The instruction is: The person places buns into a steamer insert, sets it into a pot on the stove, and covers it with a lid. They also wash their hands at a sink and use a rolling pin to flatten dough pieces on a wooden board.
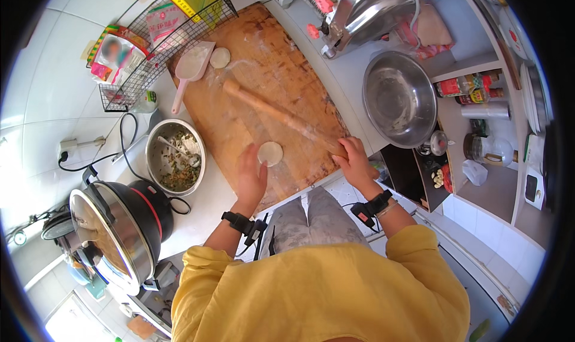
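Note:
A wooden rolling pin (278,113) lies diagonally across a floured wooden board (296,72), its near end in the grip of my right hand (352,157) at the board's right front edge. My left hand (251,173) is over the front left of the board, thumb apart from the fingers, beside a round piece of dough (270,154); whether the thumb touches the dough I cannot tell. A second dough round (220,58) lies near the back left, next to a pink scoop (194,64) with flour in it.
Left of the board stand a steel bowl (203,166) of chopped filling with a spoon, and a lidded electric pot (134,234). A wire basket (179,40) with packets borders the back left. On the right are a large steel basin (397,101), a metal machine (373,14) and shelves (485,202).

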Demonstrator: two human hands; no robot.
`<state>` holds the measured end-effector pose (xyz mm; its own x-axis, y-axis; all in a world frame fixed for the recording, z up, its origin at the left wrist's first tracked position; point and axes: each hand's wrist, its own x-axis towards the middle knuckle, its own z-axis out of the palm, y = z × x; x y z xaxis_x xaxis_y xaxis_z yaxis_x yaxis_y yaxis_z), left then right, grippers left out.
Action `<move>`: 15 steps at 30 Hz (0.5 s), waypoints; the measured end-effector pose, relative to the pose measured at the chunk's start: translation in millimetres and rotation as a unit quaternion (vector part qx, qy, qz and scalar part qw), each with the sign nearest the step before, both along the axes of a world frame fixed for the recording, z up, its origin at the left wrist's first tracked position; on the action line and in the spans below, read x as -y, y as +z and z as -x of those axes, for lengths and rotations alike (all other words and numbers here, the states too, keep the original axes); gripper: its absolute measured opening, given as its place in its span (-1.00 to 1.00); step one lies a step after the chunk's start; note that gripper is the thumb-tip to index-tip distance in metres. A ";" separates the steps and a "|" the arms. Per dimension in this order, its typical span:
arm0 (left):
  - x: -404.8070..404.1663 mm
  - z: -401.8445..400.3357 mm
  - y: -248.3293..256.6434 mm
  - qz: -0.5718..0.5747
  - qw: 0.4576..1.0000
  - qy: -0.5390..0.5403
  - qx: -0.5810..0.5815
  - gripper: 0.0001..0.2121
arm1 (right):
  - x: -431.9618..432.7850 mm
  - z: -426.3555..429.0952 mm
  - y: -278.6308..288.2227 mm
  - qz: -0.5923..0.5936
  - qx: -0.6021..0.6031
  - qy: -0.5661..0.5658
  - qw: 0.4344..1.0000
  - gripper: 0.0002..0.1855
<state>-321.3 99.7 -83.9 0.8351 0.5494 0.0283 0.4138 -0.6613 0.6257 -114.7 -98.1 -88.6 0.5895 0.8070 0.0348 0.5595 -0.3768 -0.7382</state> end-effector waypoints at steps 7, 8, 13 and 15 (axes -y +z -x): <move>-22.3 -13.9 60.6 -0.048 0.975 0.169 0.137 -0.70 | 38.5 4.6 14.9 0.061 0.059 0.124 0.989 -0.59; -26.8 -16.8 54.8 -0.020 0.991 0.096 0.093 -0.68 | 34.3 4.6 15.2 0.062 0.060 0.125 0.988 -0.59; -31.3 -33.1 15.8 0.067 0.993 -0.086 -0.036 -0.61 | -16.5 13.6 6.2 0.049 0.150 0.258 0.953 -0.59; -37.3 -35.8 7.2 0.064 0.991 -0.104 -0.058 -0.63 | -27.5 8.2 1.3 0.060 0.147 0.251 0.955 -0.59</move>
